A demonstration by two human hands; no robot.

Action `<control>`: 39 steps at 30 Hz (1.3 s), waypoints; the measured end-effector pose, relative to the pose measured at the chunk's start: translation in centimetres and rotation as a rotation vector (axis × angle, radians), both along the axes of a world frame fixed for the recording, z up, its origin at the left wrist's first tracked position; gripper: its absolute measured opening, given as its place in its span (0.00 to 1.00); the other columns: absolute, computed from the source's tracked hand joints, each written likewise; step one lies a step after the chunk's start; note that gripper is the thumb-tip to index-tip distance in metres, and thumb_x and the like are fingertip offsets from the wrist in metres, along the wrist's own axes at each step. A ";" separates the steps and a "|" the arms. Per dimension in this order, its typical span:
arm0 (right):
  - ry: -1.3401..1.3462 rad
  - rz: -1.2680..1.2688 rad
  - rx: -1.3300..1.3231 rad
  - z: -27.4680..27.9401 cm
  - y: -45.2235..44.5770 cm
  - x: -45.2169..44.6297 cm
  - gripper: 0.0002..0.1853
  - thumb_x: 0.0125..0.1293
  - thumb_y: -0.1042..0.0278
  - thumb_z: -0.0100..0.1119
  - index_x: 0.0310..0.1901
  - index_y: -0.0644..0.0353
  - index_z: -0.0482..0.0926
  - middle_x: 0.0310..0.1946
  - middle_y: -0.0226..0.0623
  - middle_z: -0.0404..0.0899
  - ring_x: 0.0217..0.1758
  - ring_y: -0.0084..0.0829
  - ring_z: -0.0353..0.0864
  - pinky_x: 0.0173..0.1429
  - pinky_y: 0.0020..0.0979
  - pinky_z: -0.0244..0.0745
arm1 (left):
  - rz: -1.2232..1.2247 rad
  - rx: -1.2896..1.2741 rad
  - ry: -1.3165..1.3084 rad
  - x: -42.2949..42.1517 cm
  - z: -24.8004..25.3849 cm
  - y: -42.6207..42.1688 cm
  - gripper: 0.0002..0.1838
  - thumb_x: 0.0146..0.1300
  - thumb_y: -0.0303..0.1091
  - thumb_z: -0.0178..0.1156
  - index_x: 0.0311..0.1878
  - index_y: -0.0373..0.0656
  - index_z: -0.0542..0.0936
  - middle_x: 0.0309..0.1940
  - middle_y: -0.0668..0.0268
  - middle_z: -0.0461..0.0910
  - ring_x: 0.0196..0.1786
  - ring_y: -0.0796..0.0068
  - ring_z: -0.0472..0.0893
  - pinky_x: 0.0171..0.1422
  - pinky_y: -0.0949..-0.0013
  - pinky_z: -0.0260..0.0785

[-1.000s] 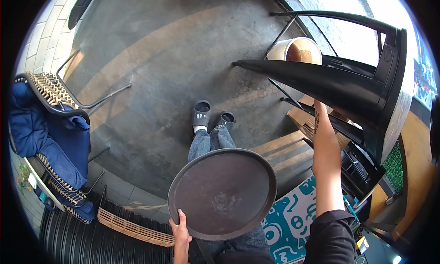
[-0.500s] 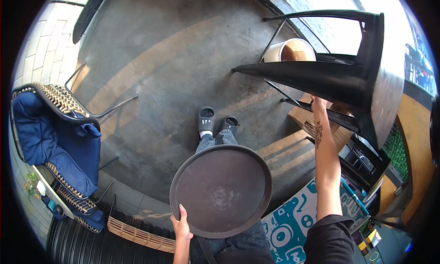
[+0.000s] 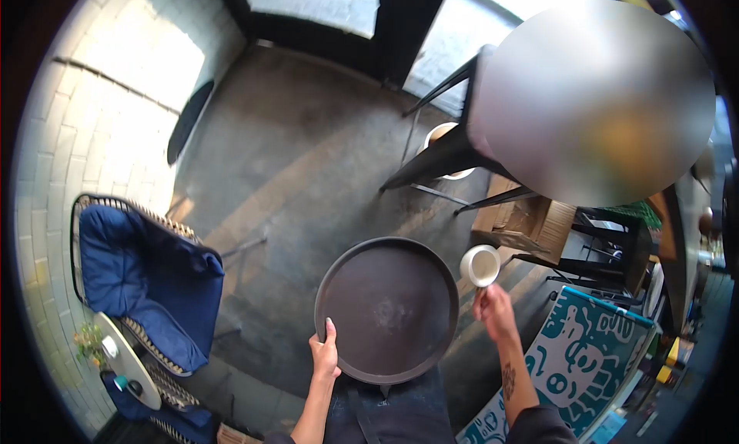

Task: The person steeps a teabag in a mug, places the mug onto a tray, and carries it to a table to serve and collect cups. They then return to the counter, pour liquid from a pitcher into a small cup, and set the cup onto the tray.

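My left hand (image 3: pixel 325 355) is closed on the near left rim of a round dark brown serving tray (image 3: pixel 385 309). The tray is held level in front of my body, and nothing lies on it. To its right, my right hand (image 3: pixel 495 313) grips a white mug (image 3: pixel 483 266) by its handle side. The mug's opening faces me and its inside looks pale; whether any liquid is in it I cannot tell. Mug and tray are a small gap apart.
A tall black stool (image 3: pixel 435 155) with a blurred round top stands at the upper right. Beneath it are a white bucket (image 3: pixel 460 174) and a cardboard box (image 3: pixel 517 228). At right is a teal patterned panel (image 3: pixel 573 359). A blue-cushioned chair (image 3: pixel 154 278) and small round table (image 3: pixel 131 359) are at left.
My right hand has come back from behind the stool's legs and now shows a white mug in it. The view has shifted; the tray stays in my left hand.
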State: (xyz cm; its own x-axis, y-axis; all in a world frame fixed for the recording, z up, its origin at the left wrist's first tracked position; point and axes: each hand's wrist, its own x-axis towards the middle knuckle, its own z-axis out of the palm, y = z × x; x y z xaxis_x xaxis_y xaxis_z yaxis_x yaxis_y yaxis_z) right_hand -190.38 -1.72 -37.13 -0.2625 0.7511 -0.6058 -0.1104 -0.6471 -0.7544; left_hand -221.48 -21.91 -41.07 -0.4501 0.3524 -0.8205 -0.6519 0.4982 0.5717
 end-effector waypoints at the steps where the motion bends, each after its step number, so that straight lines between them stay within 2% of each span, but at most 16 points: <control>1: -0.042 -0.002 -0.027 2.0 -2.0 0.5 0.13 0.75 0.59 0.51 0.37 0.61 0.72 0.23 0.35 0.74 0.23 0.26 0.75 0.25 0.26 0.70 | -0.057 0.037 0.008 0.5 0.7 0.8 0.28 0.71 0.51 0.56 0.52 0.28 0.78 0.45 0.56 0.82 0.47 0.69 0.80 0.52 0.64 0.74; 3: -0.027 -0.012 -0.105 4.7 -6.7 1.4 0.12 0.75 0.60 0.51 0.38 0.60 0.74 0.26 0.34 0.76 0.26 0.24 0.77 0.29 0.26 0.72 | -0.151 0.101 0.019 2.2 1.5 1.8 0.27 0.71 0.51 0.56 0.52 0.30 0.79 0.44 0.56 0.82 0.45 0.71 0.81 0.50 0.64 0.75; 8: -0.010 -0.051 0.015 8.2 -17.6 5.0 0.13 0.76 0.62 0.49 0.36 0.61 0.75 0.26 0.31 0.75 0.29 0.21 0.76 0.33 0.25 0.72 | -0.476 0.185 -0.032 8.9 6.6 3.0 0.28 0.71 0.51 0.57 0.53 0.28 0.78 0.45 0.55 0.83 0.46 0.69 0.82 0.48 0.65 0.77; 10: -0.066 -0.119 0.092 9.7 -22.1 7.1 0.13 0.75 0.61 0.52 0.36 0.61 0.75 0.26 0.30 0.75 0.29 0.20 0.75 0.33 0.24 0.72 | -0.506 0.306 -0.246 13.0 8.6 2.1 0.28 0.70 0.51 0.58 0.53 0.29 0.77 0.45 0.54 0.83 0.46 0.67 0.83 0.49 0.65 0.78; 15: -0.132 -0.427 0.247 14.2 -35.1 13.3 0.14 0.75 0.61 0.53 0.33 0.60 0.75 0.21 0.25 0.71 0.23 0.15 0.70 0.29 0.21 0.66 | -0.819 0.372 -0.361 22.4 13.0 -4.0 0.29 0.69 0.51 0.59 0.55 0.29 0.76 0.47 0.54 0.82 0.47 0.64 0.84 0.50 0.63 0.79; 18: -0.196 -0.573 0.238 15.1 -43.6 17.7 0.14 0.75 0.60 0.53 0.33 0.60 0.74 0.19 0.25 0.71 0.20 0.16 0.68 0.26 0.23 0.65 | -0.998 0.371 -0.281 28.5 14.7 -8.2 0.29 0.69 0.50 0.59 0.55 0.28 0.75 0.48 0.55 0.82 0.47 0.64 0.84 0.51 0.61 0.79; 24: -0.465 -0.829 0.160 20.8 -58.4 22.2 0.11 0.73 0.61 0.57 0.40 0.61 0.74 0.24 0.27 0.74 0.24 0.14 0.73 0.26 0.19 0.69 | -1.383 0.289 -0.390 38.1 16.8 -15.6 0.28 0.70 0.50 0.58 0.56 0.30 0.75 0.46 0.54 0.82 0.46 0.62 0.84 0.51 0.59 0.79; 26: -0.794 -1.072 0.323 23.0 -62.4 21.2 0.10 0.71 0.64 0.59 0.44 0.62 0.74 0.27 0.28 0.76 0.26 0.15 0.74 0.28 0.20 0.70 | -1.485 0.276 -0.378 39.8 19.7 -17.1 0.28 0.69 0.50 0.59 0.56 0.30 0.75 0.46 0.54 0.82 0.45 0.62 0.84 0.50 0.59 0.79; 28: -1.015 -1.336 0.318 23.4 -66.6 23.7 0.06 0.69 0.70 0.59 0.44 0.62 0.75 0.32 0.30 0.76 0.32 0.17 0.76 0.33 0.22 0.70 | -1.575 0.258 -0.344 44.1 19.5 -18.7 0.28 0.69 0.49 0.59 0.56 0.30 0.75 0.46 0.53 0.81 0.45 0.61 0.84 0.50 0.58 0.80; 30: -1.306 -1.540 0.262 24.1 -70.6 26.1 0.07 0.69 0.70 0.59 0.44 0.62 0.76 0.37 0.33 0.76 0.37 0.22 0.77 0.38 0.24 0.71 | -1.628 0.278 -0.455 48.4 17.2 -19.7 0.28 0.69 0.48 0.60 0.57 0.30 0.74 0.46 0.53 0.81 0.44 0.61 0.84 0.49 0.56 0.80; 32: -1.584 -1.584 0.074 23.5 -74.1 28.9 0.09 0.69 0.68 0.59 0.46 0.63 0.76 0.42 0.37 0.76 0.43 0.27 0.78 0.42 0.27 0.72 | -1.702 0.248 -0.451 53.6 19.6 -21.6 0.27 0.69 0.47 0.59 0.58 0.30 0.72 0.46 0.54 0.81 0.44 0.61 0.84 0.48 0.55 0.81; 33: -1.503 -1.670 -0.012 23.6 -75.1 27.6 0.12 0.72 0.62 0.57 0.50 0.61 0.75 0.45 0.34 0.76 0.50 0.27 0.76 0.49 0.31 0.72 | -1.731 0.251 -0.517 53.7 20.5 -21.9 0.27 0.70 0.46 0.59 0.58 0.31 0.72 0.46 0.54 0.81 0.44 0.61 0.84 0.48 0.54 0.81; 34: -1.509 -1.696 -0.040 21.4 -76.6 29.2 0.12 0.72 0.62 0.57 0.50 0.61 0.75 0.45 0.34 0.76 0.50 0.27 0.76 0.49 0.31 0.72 | -1.751 0.249 -0.572 56.2 20.2 -22.7 0.26 0.70 0.46 0.59 0.58 0.31 0.72 0.46 0.55 0.81 0.44 0.61 0.84 0.48 0.53 0.81; 36: -0.951 -1.990 -0.087 16.6 -79.7 31.5 0.17 0.74 0.54 0.53 0.54 0.58 0.74 0.50 0.32 0.76 0.56 0.26 0.73 0.58 0.31 0.68 | -1.823 0.217 -0.580 60.8 22.0 -25.1 0.25 0.70 0.45 0.59 0.57 0.31 0.73 0.45 0.55 0.81 0.43 0.62 0.84 0.47 0.56 0.81; 38: -0.570 -2.001 -0.098 12.8 -84.4 33.9 0.33 0.73 0.46 0.52 0.71 0.61 0.62 0.71 0.40 0.60 0.75 0.32 0.56 0.76 0.34 0.51 | -1.931 0.232 -0.539 66.2 23.4 -28.1 0.23 0.70 0.45 0.59 0.54 0.32 0.74 0.43 0.56 0.81 0.42 0.63 0.84 0.45 0.58 0.81; 39: -0.548 -2.116 -0.200 16.4 -83.7 34.9 0.36 0.72 0.44 0.53 0.72 0.61 0.59 0.72 0.41 0.57 0.76 0.34 0.53 0.77 0.35 0.50 | -1.962 0.214 -0.544 68.6 24.0 -29.5 0.23 0.70 0.45 0.59 0.54 0.32 0.74 0.43 0.56 0.81 0.42 0.63 0.84 0.45 0.58 0.81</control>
